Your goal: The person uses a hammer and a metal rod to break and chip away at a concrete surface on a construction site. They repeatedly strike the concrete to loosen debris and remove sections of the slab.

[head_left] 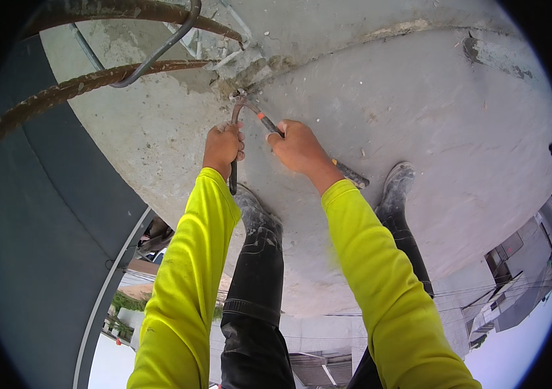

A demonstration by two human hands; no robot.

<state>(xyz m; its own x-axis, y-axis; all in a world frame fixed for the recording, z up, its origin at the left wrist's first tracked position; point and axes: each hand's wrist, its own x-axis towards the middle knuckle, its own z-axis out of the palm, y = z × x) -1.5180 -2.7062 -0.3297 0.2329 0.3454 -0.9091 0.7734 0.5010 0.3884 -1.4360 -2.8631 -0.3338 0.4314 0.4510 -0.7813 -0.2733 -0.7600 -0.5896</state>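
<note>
Head view: both hands work at one spot on the concrete slab [418, 129], just below the broken, crumbled patch [250, 71] where rusty rebar [94, 81] comes out. The left hand [223, 146] is clenched round a dark curved metal bar [233, 155]; that bar's long axis runs nearly straight up and down the picture, its hooked top bending toward the patch and its lower end hanging below the fist. The right hand [298, 148] grips a second tool, a long-handled one with an orange band [269, 123]. Its axis lies on a slant, tip pointing up-left into the patch, handle end trailing down-right past the wrist. The two tips meet just under the patch, and both hands sit about equally near it. Rubber boots [396, 188] stand on the slab below the hands.
</note>
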